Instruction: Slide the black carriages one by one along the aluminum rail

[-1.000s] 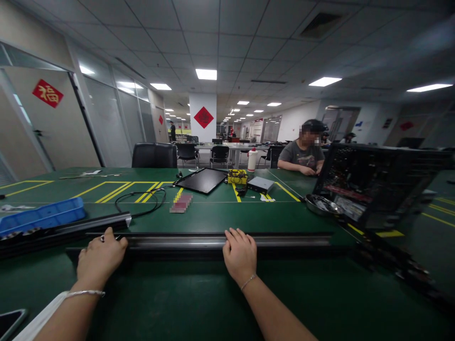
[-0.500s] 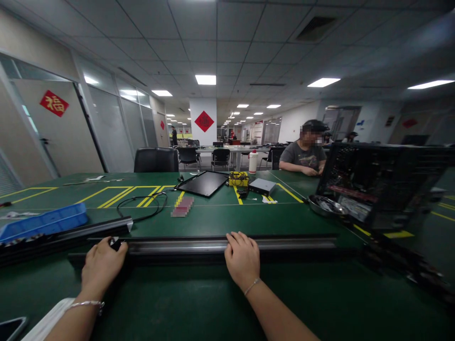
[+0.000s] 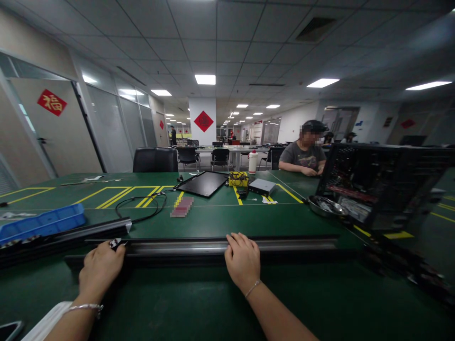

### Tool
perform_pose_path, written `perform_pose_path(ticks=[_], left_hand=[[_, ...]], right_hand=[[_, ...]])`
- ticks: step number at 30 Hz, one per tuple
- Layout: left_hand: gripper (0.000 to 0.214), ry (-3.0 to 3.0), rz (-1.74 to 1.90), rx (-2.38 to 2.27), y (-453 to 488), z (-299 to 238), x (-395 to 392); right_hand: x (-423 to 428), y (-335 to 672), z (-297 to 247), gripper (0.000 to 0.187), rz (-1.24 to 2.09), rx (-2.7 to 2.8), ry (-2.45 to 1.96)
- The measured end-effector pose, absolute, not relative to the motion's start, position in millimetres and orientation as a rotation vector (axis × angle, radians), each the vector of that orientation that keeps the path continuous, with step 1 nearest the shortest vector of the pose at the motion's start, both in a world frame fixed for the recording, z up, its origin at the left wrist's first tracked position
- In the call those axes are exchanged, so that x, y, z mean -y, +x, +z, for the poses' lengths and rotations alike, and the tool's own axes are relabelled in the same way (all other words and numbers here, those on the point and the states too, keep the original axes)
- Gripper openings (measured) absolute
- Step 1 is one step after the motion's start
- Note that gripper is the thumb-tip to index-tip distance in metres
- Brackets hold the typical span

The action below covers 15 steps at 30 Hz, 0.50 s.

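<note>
A long dark metal rail (image 3: 177,248) with a shiny groove lies left to right on the green table. My left hand (image 3: 101,267) is closed at its left end, pinching a small black-and-silver piece (image 3: 115,243) over the groove. The piece is partly hidden by my fingers, so I cannot tell its exact kind. Near the rail's middle my right hand (image 3: 243,260) lies across it, fingers together and curled over the far edge, gripping it.
Beyond the left end are another rail (image 3: 106,228) and a blue tray (image 3: 42,223). A black cable, black panel (image 3: 204,183) and grey box (image 3: 262,186) lie farther back. An open computer case (image 3: 380,184) and metal bowl (image 3: 326,206) stand right. A person (image 3: 304,154) sits opposite.
My left hand has shifted slightly left and down with the small piece. My right hand stays where it was on the rail.
</note>
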<state>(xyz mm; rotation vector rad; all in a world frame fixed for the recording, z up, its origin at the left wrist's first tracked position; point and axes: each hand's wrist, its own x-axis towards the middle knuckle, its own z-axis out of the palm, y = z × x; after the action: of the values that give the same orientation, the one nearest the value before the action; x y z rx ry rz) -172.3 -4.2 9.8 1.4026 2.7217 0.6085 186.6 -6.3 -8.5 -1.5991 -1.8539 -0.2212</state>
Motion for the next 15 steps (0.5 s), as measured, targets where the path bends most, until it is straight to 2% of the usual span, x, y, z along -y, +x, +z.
perform_pose_path(ticks=[7, 15], left_hand=[[0.060, 1.486, 0.434, -2.840, -171.6, 10.9, 5.1], [0.066, 1.583, 0.313, -2.760, -169.6, 18.9, 8.9]], right_hand=[[5.9, 187.4, -8.0, 0.035, -0.208, 1.863, -1.592], [6.8, 189.2, -5.8, 0.035, -0.223, 1.911, -1.578]])
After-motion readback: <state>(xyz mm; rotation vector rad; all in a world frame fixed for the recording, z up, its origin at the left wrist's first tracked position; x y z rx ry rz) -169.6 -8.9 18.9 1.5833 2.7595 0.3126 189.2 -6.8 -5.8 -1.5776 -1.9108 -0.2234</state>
